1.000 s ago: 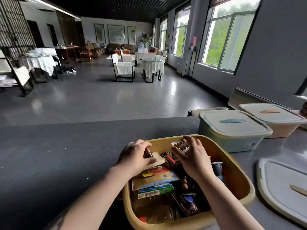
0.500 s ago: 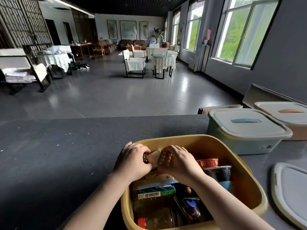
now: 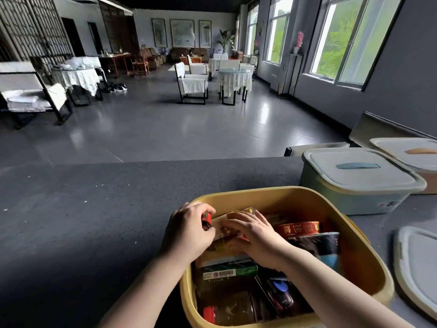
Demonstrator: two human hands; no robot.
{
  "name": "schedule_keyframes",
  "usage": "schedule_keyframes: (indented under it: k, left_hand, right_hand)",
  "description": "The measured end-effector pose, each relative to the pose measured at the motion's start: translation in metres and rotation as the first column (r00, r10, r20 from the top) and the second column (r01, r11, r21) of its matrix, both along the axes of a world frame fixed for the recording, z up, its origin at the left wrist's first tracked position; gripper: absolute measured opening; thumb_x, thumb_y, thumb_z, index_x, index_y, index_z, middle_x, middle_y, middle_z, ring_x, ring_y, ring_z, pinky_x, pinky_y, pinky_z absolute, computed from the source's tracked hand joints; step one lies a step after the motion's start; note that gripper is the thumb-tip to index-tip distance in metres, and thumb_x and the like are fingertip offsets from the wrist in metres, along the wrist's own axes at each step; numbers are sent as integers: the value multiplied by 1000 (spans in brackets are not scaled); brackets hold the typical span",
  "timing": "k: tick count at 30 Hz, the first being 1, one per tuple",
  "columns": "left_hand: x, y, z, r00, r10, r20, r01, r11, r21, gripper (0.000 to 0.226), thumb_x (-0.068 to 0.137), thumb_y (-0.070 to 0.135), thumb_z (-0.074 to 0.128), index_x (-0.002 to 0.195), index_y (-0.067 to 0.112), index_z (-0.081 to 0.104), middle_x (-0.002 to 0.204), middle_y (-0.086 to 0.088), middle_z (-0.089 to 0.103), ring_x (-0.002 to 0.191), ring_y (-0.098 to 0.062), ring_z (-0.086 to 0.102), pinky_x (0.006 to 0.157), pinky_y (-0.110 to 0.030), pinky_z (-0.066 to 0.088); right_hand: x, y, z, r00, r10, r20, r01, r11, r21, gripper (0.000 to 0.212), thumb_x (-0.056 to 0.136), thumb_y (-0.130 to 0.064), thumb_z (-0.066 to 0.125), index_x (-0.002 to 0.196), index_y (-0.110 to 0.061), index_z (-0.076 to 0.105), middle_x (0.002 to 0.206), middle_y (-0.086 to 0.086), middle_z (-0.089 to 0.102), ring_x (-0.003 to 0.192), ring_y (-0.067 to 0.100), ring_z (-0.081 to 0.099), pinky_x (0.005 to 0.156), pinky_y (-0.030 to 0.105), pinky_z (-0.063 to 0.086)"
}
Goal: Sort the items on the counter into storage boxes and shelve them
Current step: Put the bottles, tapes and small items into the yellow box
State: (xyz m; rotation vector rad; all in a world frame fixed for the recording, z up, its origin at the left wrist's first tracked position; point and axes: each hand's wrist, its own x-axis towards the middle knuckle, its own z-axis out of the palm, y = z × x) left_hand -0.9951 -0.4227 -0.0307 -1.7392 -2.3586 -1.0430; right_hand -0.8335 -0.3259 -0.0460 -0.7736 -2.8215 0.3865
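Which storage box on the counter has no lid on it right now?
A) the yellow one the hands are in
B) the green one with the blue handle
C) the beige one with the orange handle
A: the yellow box stands open with both hands reaching among its packets, while the green box and the beige box behind it each carry a closed lid.
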Motion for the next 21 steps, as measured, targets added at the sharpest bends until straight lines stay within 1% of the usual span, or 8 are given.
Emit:
schedule_keyframes:
  k: [2,5,8,12,15,18,20,21]
  left_hand:
    - [-1,0,-1,1000,6,6,-6,1000,14,27,71,21,74,96,27,69,104,12,65,100,-8,56,83,-15,37]
    - [-1,0,-2,1000,26,4,-27,998,64,18,75,19,71,92,24,70,102,12,63,100,-8,54,83,-13,35]
    - [0,0,-1,996,94,9,-94,990,109,12,80,17,67,91,22,69,104,10,60,105,-10,50,82,-13,32]
    - [0,1,0,989,148,19,-149,987,67,17,86,22,63,102,23,67,112,9,57,112,-11,46,83,-14,31]
    - [1,-3,5,985,150,85,-156,985,71,18,88,25,61,106,24,65,114,11,57,113,-8,47,86,-15,34]
    - [-10,-26,7,961,193,199,-225,963,152,15,86,26,63,100,25,65,106,11,60,104,-8,53,84,-24,44]
    - [-32,-53,4,927,282,249,-332,924,191,15,85,26,64,99,25,66,104,13,62,100,-8,56,82,-26,46]
    - [-47,-67,0,900,338,277,-395,899,187,16,84,26,64,100,26,66,104,13,62,101,-8,56,82,-26,46]
  right_hand:
    - [0,1,-2,997,45,67,-41,998,-51,52,96,-39,49,145,-41,32,154,-20,24,145,1,7,117,35,-5]
    - [-2,0,-5,987,56,149,-46,996,-74,54,99,-43,42,148,-46,20,159,-20,7,146,2,-7,116,35,-12]
    - [-2,-1,-5,984,57,171,-43,996,-80,56,99,-44,40,149,-48,15,160,-20,1,146,3,-11,117,35,-12]
    - [1,-2,5,996,46,79,-37,993,-110,55,98,-43,43,148,-46,20,158,-22,4,146,1,-9,118,33,-11]
    - [5,-6,18,1000,-11,-5,11,997,-70,48,98,-42,46,143,-42,33,156,-24,7,145,-1,-7,119,36,-11]
    - [5,-12,31,990,-103,-94,106,994,19,38,94,-36,55,132,-37,51,152,-22,19,146,1,6,120,39,-1]
    - [-4,-24,42,933,-181,-311,203,978,40,30,88,-22,65,117,-32,62,143,-14,43,139,13,34,115,44,23]
    - [-14,-35,47,881,-208,-424,231,973,3,30,85,-15,68,109,-32,64,134,-9,55,129,17,47,105,41,34]
